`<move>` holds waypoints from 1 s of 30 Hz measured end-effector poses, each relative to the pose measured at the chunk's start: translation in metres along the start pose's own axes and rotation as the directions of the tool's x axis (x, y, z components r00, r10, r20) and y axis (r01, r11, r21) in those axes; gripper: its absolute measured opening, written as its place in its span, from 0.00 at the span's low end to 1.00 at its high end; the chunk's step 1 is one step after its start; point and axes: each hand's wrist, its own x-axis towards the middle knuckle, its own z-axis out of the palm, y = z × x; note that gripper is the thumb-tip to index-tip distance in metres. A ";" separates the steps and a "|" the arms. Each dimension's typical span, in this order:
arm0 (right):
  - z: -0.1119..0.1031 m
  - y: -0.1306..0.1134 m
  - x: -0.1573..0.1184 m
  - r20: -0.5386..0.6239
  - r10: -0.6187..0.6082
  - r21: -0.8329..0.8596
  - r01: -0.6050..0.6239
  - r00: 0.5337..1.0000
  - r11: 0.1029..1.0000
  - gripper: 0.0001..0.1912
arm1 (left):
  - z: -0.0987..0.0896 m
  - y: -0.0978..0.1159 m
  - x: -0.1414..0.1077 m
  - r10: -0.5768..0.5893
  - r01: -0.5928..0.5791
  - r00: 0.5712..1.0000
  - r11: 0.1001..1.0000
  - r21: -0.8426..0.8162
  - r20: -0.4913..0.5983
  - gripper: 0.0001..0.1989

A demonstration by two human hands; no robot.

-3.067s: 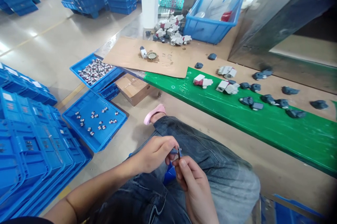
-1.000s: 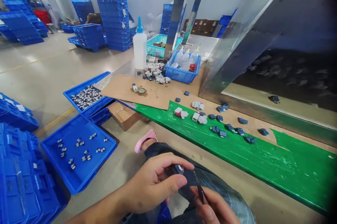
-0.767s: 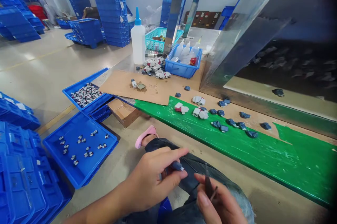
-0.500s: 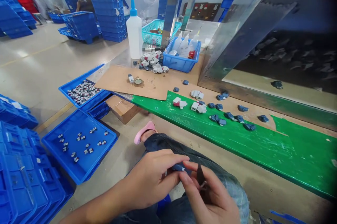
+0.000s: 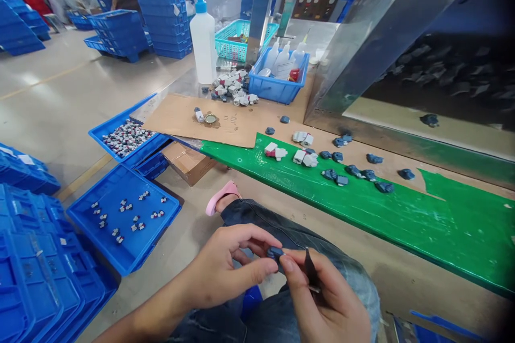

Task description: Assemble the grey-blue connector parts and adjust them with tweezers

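Low over my lap, a small dark blue moulded piece (image 5: pixel 275 253) sits between my two hands. My left hand (image 5: pixel 231 262) curves round it, with the index fingertip and thumb at its left side. My right hand (image 5: pixel 322 292) pinches its right side between thumb and forefinger. A dark, pointed, blade-like tool (image 5: pixel 310 267) also sticks up from the right hand's curled fingers; its lower part is hidden. On the green bench top (image 5: pixel 257 168) beyond lie several similar dark blue pieces (image 5: pixel 354 170) and white-and-red pieces (image 5: pixel 275 151).
A blue tray (image 5: pixel 124 257) with spaced-out small figures stands at left, below another tray (image 5: pixel 105 131) heaped with them. Cardboard (image 5: pixel 173 117), a white bottle (image 5: pixel 203 48) and a blue basket of bottles (image 5: pixel 276 89) are on the bench. A metal-framed box (image 5: pixel 338 90) rises at right.
My left fingers have loosened and spread a little, so more of the dark blue piece shows. The piece has turned slightly between my hands. The view has shifted slightly.
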 end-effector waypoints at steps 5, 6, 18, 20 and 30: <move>-0.006 0.019 -0.005 0.044 -0.101 0.060 0.098 0.994 0.993 0.17 | 0.006 -0.004 0.003 -0.042 0.013 0.995 0.952 -0.305 -0.089 0.08; -0.008 0.022 -0.006 0.044 -0.120 0.044 0.118 0.992 0.992 0.18 | 0.008 -0.004 0.003 -0.038 -0.002 0.994 0.930 -0.368 -0.101 0.08; -0.014 0.009 -0.006 0.104 -0.236 -0.167 0.251 0.966 0.953 0.07 | 0.008 -0.001 0.000 0.044 -0.072 0.996 0.901 -0.429 -0.076 0.07; -0.013 0.007 -0.006 0.086 -0.249 -0.176 0.261 0.965 0.949 0.06 | 0.008 -0.002 0.000 0.056 -0.083 0.995 0.911 -0.403 -0.077 0.07; -0.010 0.006 -0.007 0.054 -0.261 -0.229 0.266 0.964 0.936 0.06 | 0.009 -0.005 -0.002 0.076 -0.096 0.995 0.932 -0.350 -0.072 0.08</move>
